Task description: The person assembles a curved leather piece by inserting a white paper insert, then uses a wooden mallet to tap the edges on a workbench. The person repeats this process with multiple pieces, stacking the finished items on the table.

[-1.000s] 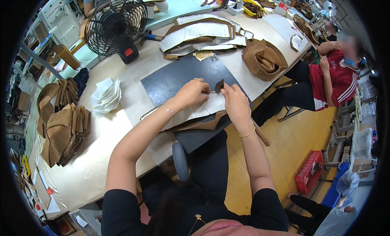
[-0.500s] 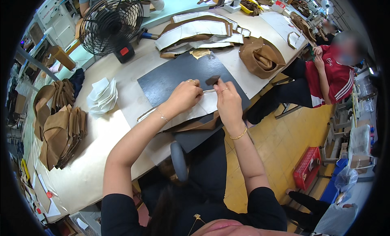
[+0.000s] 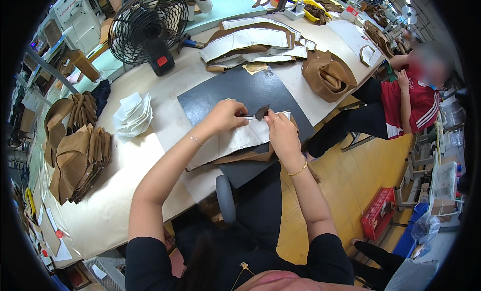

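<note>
1. Head camera: the right hand (image 3: pixel 284 135) grips a dark-headed hammer (image 3: pixel 261 112), fingers closed near its head, the wooden handle running back under the wrist.
2. Just left of it, the left hand (image 3: pixel 225 115) bends its fingers at the far edge of a white-faced brown panel (image 3: pixel 235 141); whether they pinch or merely press, one cannot tell.
3. The panel lies under both hands on a black board (image 3: pixel 200 98), atop a pale worktable (image 3: pixel 135 170).
4. Beyond the board sit curved white-and-brown pieces (image 3: pixel 250 40); to their right, a folded brown bundle (image 3: pixel 328 76).
5. At far left stands a black desk fan (image 3: pixel 148 28); nearer, white sheets (image 3: pixel 133 115) and stacked brown pieces (image 3: pixel 80 160).
6. At right, a person in a red shirt (image 3: pixel 411 103) sits beside the table; a red crate (image 3: pixel 378 213) is nearer.
</note>
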`<state>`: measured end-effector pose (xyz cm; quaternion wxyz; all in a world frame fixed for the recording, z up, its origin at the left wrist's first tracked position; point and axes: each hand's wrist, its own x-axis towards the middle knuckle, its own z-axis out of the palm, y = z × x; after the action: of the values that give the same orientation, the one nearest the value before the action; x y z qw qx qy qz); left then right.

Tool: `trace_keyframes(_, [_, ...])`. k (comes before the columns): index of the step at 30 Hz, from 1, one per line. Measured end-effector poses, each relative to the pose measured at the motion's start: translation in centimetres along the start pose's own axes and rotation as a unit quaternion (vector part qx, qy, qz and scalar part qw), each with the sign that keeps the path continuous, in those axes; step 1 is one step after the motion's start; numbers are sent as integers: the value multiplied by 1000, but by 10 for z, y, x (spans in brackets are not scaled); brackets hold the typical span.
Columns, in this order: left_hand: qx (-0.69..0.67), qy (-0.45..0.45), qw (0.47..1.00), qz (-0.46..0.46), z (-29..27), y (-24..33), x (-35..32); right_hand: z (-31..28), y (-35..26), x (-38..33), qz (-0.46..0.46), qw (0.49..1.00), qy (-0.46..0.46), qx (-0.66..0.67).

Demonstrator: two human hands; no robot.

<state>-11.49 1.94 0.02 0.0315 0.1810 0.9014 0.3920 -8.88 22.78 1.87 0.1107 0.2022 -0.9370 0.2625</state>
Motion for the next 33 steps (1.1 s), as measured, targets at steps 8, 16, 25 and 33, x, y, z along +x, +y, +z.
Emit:
trace_keyframes(8, [108,67,990,58,12,2,-19,-17,-34,16,10,997,61,46])
trace_keyframes(16, [-131,-73,982,-111,-26,-7,-24,-3,-15,0,-7,999,-40,20])
trace_keyframes(25, [146,35,986,72,-2,6,-44,1,-27,8,-18,998,-67,6])
trace_keyframes(33, [120,90,987,61,8,2,-54,2,-33,0,-40,998,24,50])
